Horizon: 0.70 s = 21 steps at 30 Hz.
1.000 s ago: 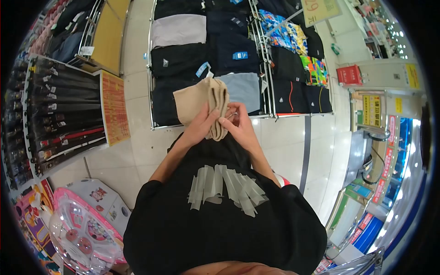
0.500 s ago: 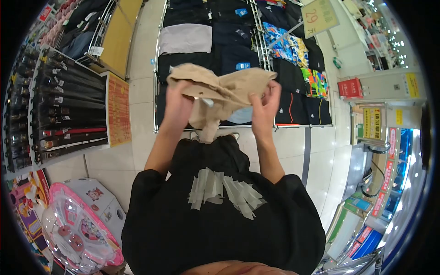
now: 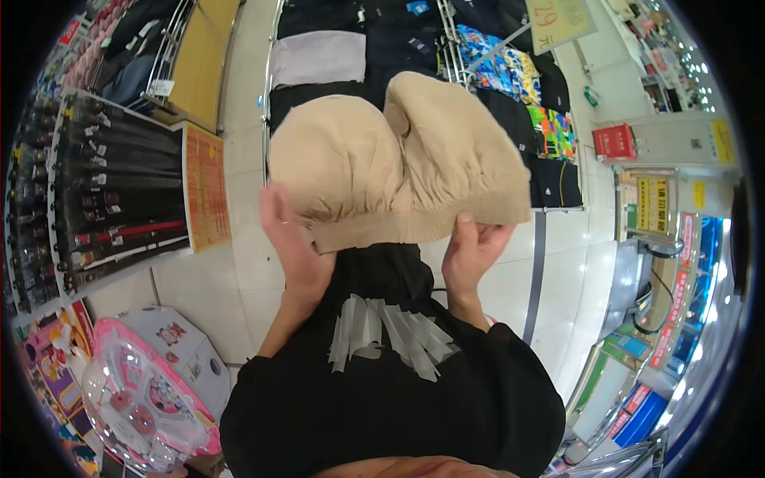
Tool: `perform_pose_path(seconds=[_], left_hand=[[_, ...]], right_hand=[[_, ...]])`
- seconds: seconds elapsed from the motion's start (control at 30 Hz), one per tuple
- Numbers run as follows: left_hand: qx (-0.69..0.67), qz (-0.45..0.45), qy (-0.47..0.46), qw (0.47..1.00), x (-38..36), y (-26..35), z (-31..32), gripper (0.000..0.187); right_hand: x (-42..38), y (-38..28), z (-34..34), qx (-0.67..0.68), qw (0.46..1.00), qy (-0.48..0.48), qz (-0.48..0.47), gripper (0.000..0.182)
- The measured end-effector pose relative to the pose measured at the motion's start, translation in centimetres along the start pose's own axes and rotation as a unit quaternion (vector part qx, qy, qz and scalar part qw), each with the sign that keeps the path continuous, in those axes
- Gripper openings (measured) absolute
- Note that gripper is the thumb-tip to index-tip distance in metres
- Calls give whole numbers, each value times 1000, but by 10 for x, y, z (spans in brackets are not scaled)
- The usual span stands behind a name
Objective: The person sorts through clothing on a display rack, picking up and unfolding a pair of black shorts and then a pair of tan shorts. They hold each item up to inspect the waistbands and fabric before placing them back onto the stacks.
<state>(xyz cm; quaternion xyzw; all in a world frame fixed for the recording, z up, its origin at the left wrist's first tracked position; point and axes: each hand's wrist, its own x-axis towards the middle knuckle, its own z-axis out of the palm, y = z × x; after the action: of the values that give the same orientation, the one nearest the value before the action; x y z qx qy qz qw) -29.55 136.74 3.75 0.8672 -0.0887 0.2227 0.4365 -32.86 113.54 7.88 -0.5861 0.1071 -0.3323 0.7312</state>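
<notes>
Beige elastic-waist shorts (image 3: 343,159), or possibly trousers folded short, are spread out in front of me, with the gathered waistband toward my body and two rounded leg parts pointing away. My right hand (image 3: 476,248) grips the waistband near its right end, thumb on top and fingers beneath. At the left end, my left hand (image 3: 301,243) lies against the waistband corner with its fingers stretched out and apart. Its thumb is hidden by the cloth.
Beyond the shorts stands a metal display rack (image 3: 268,95) with folded dark clothes and a pale folded garment (image 3: 319,57). Belts (image 3: 119,167) hang at the left. A pink-rimmed toy machine (image 3: 151,382) stands lower left. A price sign (image 3: 562,24) hangs upper right.
The bunched beige garment has been opened out and turned, its waistband now toward me. Both hands have come closer to my body, and the left fingers have loosened.
</notes>
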Motion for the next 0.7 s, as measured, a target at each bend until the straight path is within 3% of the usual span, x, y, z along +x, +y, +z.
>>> perform_pose_path(seconds=[0.1,0.2,0.3,0.4,0.6,0.7], left_hand=[[156,105,-205,961,-14,8,11,100],[-11,92,-289,953,-28,4,58,94],[-71,45,-316,945,-36,-9,86,79],[-102,52,-291,950,-38,-17,95,64],[-140,-22,-312,939,-36,-19,96,40],[-146,-20,-310,939,-38,-24,102,35]], right_hand=[[-11,28,-4,-4,995,-27,99,76],[-24,62,-15,-3,988,-31,153,76],[-32,67,-16,-14,983,-45,180,77],[-30,69,-24,-23,974,-71,212,79],[-36,86,-40,-68,950,-192,235,79],[-30,90,-34,-248,927,-222,173,71]])
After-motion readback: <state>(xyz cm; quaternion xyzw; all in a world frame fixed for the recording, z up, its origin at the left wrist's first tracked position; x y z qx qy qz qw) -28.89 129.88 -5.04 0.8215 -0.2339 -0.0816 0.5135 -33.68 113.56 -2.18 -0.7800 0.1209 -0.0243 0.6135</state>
